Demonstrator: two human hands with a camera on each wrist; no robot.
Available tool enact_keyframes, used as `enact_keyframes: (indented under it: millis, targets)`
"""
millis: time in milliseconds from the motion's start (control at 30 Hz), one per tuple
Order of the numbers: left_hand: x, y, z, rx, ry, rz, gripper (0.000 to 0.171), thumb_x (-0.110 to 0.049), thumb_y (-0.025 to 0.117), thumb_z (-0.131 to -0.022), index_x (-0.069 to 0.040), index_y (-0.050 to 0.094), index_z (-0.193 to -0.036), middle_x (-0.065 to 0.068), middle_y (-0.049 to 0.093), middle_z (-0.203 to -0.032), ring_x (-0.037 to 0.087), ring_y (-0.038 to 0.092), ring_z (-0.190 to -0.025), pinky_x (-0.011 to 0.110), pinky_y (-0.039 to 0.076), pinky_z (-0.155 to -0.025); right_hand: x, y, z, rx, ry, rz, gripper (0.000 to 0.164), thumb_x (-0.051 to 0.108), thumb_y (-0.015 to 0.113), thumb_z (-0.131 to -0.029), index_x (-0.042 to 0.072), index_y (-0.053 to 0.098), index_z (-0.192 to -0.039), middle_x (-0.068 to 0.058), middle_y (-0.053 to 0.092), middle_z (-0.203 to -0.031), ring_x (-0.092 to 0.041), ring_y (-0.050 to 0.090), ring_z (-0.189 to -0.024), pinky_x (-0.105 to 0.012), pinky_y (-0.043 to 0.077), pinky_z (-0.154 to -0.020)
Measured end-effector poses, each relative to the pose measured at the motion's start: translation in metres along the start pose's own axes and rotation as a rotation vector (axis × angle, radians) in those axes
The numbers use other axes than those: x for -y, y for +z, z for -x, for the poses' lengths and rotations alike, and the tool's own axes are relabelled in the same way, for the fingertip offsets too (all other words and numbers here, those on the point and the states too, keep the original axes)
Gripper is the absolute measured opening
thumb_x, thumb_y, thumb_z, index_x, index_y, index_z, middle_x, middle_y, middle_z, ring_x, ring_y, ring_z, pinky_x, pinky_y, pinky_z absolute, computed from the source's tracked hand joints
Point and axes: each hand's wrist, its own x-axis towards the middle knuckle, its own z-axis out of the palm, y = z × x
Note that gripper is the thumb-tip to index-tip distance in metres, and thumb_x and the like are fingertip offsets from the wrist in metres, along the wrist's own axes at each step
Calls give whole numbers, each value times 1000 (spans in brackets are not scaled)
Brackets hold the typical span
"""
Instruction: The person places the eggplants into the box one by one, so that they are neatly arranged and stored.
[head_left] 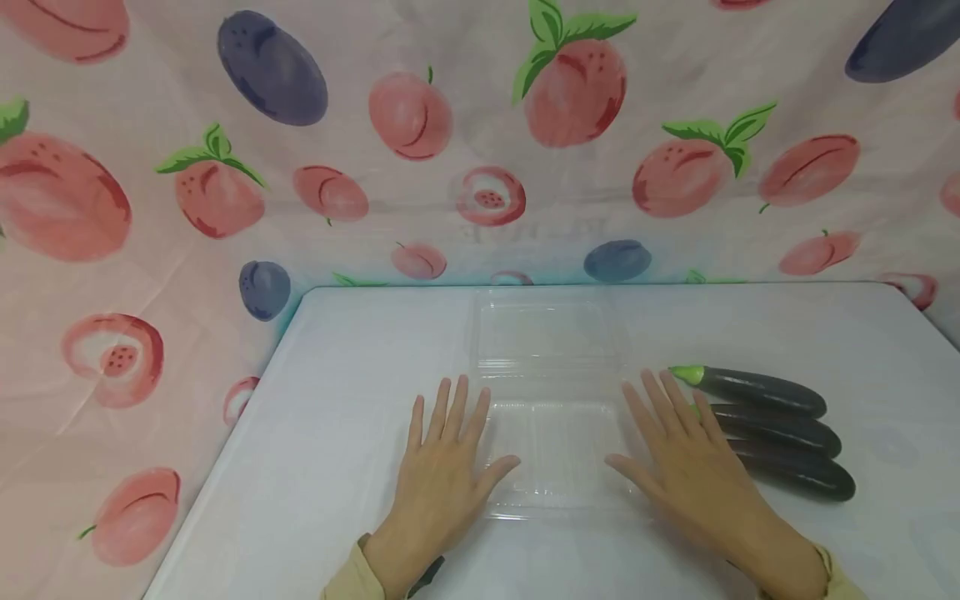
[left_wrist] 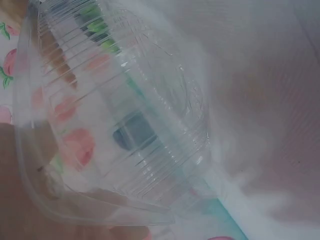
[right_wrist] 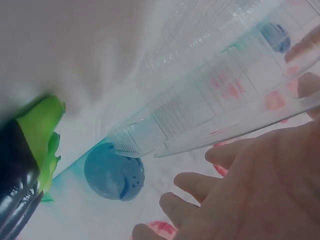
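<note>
A clear plastic clamshell box (head_left: 555,458) lies on the white table with its lid (head_left: 547,333) folded back toward the far edge. Beside its left side, my left hand (head_left: 444,475) is spread with straight fingers, the thumb reaching over the rim. On the other side my right hand (head_left: 686,467) is spread too, its thumb close to the box's right rim. Neither hand grips anything. Three dark eggplants (head_left: 802,471) lie in a stack of rows to the right, their green stem ends partly hidden behind my right fingers. The right wrist view shows one green eggplant cap (right_wrist: 42,122) up close.
The white table (head_left: 330,375) ends at a cloth backdrop (head_left: 420,42) printed with peaches and plums, which hangs behind it and along the left side. Tan sleeve cuffs (head_left: 356,575) show at the bottom.
</note>
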Motion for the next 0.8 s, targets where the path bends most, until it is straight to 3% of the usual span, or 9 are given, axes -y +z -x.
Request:
enact_keyframes:
  millis: [267, 533, 633, 800]
  targets:
    - [1, 0, -1, -19, -19, 12, 77, -66, 36, -98, -15, 33, -155, 16, 26, -162, 34, 18, -152, 55, 10, -123, -1, -2, 2, 55, 18, -15, 84, 59, 45, -99, 10, 13, -159, -16, 8, -166, -32, 0, -154, -44, -13, -124]
    - [5, -2, -3, -4, -37, 55, 74, -62, 40, -99, -15, 32, -156, 16, 26, -162, 33, 18, -152, 56, 9, -123, -7, -4, 0, -8, -38, 34, 82, 58, 50, -98, 8, 23, -157, -18, 22, -163, -34, 14, -152, -29, -20, -119]
    - [7, -2, -3, -14, -36, 56, 73, -61, 40, -100, -14, 32, -155, 16, 27, -162, 33, 20, -151, 56, 10, -123, -7, -8, -1, 20, -23, 22, 80, 57, 49, -98, 8, 24, -157, -18, 22, -162, -35, 16, -151, -26, -22, -117]
    - [9, -2, -3, -38, -33, 75, 70, -56, 43, -101, -11, 35, -154, 16, 31, -160, 34, 25, -149, 56, 16, -122, -9, -14, -1, 101, 19, 6, 78, 54, 45, -101, 8, 20, -158, -18, 20, -163, -36, 16, -151, -33, -19, -120]
